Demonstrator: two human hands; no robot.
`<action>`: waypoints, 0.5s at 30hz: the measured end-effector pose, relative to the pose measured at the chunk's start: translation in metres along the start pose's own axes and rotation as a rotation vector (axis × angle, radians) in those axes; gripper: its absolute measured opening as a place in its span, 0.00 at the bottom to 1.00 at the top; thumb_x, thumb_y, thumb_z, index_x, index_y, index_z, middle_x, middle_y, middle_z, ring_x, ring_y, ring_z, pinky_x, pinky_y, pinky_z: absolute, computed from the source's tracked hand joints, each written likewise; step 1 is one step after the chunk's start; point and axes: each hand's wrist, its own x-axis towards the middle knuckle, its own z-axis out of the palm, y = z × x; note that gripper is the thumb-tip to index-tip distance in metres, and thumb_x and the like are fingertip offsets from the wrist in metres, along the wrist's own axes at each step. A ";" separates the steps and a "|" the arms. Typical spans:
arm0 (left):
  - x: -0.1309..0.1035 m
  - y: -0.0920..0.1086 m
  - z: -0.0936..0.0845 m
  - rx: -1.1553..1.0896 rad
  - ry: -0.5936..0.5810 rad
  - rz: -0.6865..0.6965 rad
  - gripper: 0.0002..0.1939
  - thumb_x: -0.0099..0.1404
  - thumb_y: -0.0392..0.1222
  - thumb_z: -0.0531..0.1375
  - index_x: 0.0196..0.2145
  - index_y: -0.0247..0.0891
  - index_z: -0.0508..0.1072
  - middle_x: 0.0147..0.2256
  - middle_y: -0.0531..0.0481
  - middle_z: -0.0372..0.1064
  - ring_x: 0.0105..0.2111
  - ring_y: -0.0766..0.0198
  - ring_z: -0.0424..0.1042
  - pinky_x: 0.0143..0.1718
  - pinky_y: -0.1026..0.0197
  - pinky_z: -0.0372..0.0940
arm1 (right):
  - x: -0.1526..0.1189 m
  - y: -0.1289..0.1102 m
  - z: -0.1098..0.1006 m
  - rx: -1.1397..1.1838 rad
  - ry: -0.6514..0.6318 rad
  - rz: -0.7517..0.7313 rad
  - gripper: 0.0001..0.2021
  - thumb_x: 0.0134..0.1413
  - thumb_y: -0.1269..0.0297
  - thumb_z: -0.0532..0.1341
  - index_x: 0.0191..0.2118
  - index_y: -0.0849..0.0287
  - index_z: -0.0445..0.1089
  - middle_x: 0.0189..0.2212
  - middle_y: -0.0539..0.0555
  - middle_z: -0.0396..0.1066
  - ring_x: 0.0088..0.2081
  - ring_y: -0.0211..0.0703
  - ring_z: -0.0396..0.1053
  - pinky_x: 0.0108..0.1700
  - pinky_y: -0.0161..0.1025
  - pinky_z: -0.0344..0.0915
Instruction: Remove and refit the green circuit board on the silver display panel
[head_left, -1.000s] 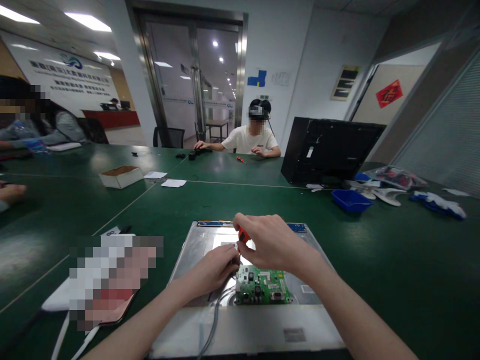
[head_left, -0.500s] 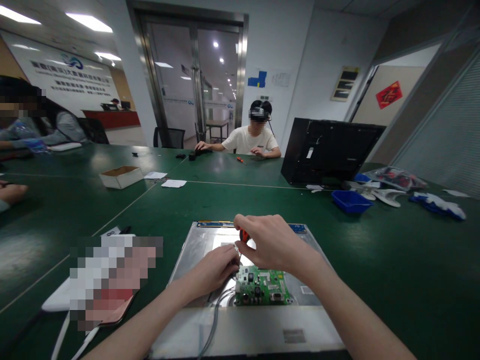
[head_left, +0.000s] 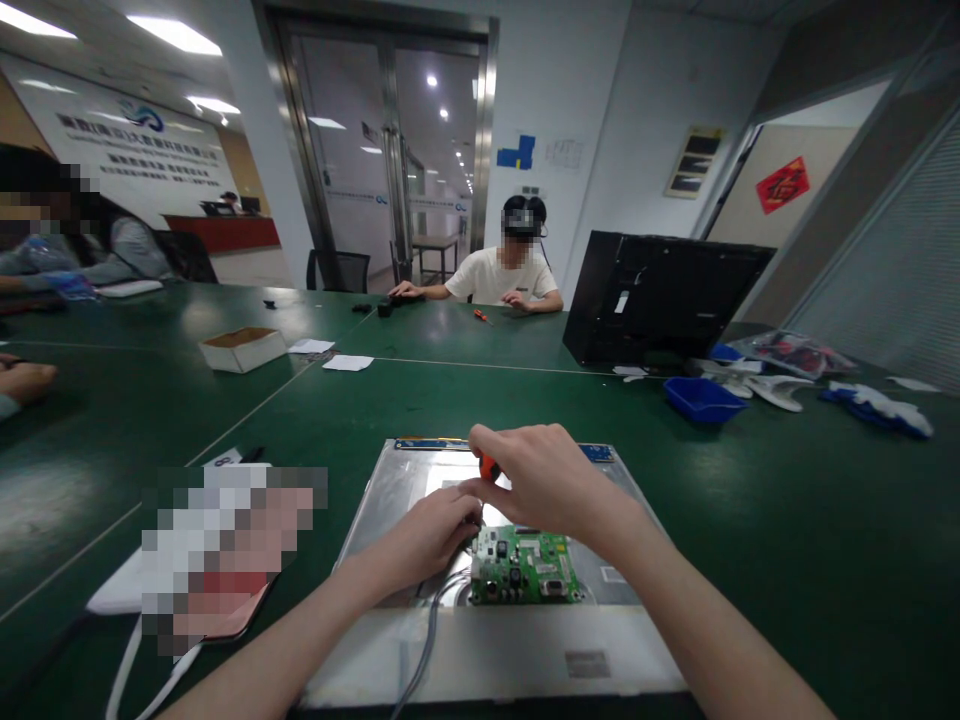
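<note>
My right hand [head_left: 551, 478] grips the orange-and-black handle of a screwdriver [head_left: 489, 468], held upright over the upper left corner of a green circuit board [head_left: 525, 567]. Close against it, the fingers of my left hand [head_left: 439, 525] are pinched together around the lower end of the screwdriver; what they hold there is hidden. The board lies on the metal back of a flat display panel [head_left: 375, 515]. A grey cable [head_left: 431, 645] runs from the board's left side over the panel's near edge.
Left of the panel lie a phone [head_left: 240, 610] and white cables [head_left: 124, 665]. Farther off stand an open cardboard box [head_left: 244, 352], a blue tray [head_left: 703, 402] and a black monitor housing [head_left: 667, 300]. Gloves [head_left: 877, 410] lie at right. A co-worker [head_left: 506, 275] sits opposite; another person sits at left.
My right hand has turned slightly on the screwdriver handle, its thumb now nearer my left fingers. The panel and board stay in place; the view shifts a little.
</note>
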 end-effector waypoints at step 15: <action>-0.002 0.005 -0.004 0.037 -0.002 0.039 0.07 0.65 0.33 0.52 0.40 0.38 0.66 0.39 0.45 0.67 0.38 0.56 0.65 0.40 0.56 0.62 | 0.001 0.001 0.002 0.019 -0.009 -0.002 0.05 0.53 0.64 0.55 0.37 0.56 0.60 0.28 0.49 0.72 0.25 0.36 0.63 0.25 0.37 0.42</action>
